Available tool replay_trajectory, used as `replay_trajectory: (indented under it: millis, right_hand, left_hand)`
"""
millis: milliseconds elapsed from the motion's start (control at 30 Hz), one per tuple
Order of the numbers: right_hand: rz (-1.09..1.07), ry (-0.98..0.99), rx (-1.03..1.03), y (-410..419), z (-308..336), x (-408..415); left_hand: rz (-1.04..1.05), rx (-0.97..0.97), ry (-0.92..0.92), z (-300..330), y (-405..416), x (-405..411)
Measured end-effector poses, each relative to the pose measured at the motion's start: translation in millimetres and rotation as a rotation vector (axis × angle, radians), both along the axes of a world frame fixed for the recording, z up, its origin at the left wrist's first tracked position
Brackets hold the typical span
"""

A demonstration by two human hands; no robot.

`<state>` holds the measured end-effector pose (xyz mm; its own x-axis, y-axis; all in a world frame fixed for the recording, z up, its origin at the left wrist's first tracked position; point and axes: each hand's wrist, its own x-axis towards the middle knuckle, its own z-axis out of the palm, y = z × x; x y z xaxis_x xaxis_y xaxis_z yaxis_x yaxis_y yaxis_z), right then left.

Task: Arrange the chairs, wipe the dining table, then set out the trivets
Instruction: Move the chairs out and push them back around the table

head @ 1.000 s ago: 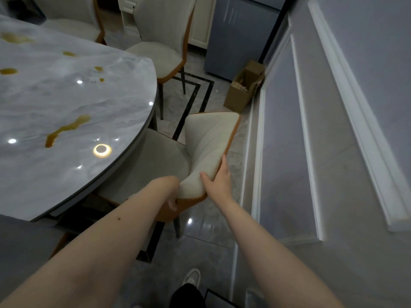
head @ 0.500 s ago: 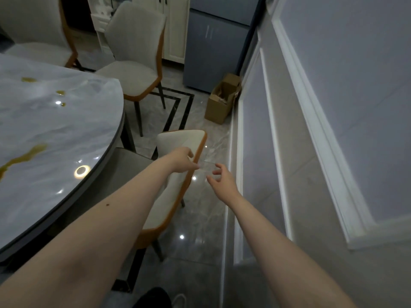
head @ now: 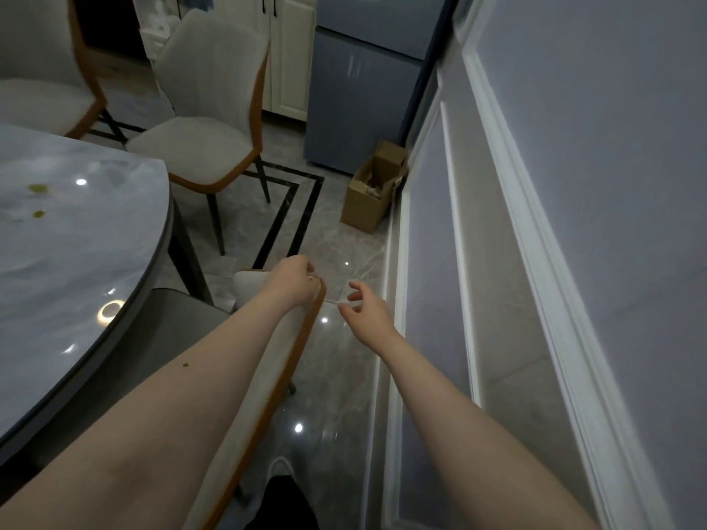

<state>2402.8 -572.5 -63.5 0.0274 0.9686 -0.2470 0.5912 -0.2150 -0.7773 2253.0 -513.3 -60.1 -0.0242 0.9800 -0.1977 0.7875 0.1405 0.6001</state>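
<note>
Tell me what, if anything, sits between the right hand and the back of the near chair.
Nothing visible does. The right hand hangs free over bare floor just right of the near chair, whose back the left hand rests on. Only open air separates them.
</note>
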Motion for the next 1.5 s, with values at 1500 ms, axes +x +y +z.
replay_trajectory:
  millis: [1500]
  right_hand:
    - [0.759,-0.06,-0.123,393,-32,-134]
  left_hand:
    - [0.602,-0.104,-0.08,-40,243,-133]
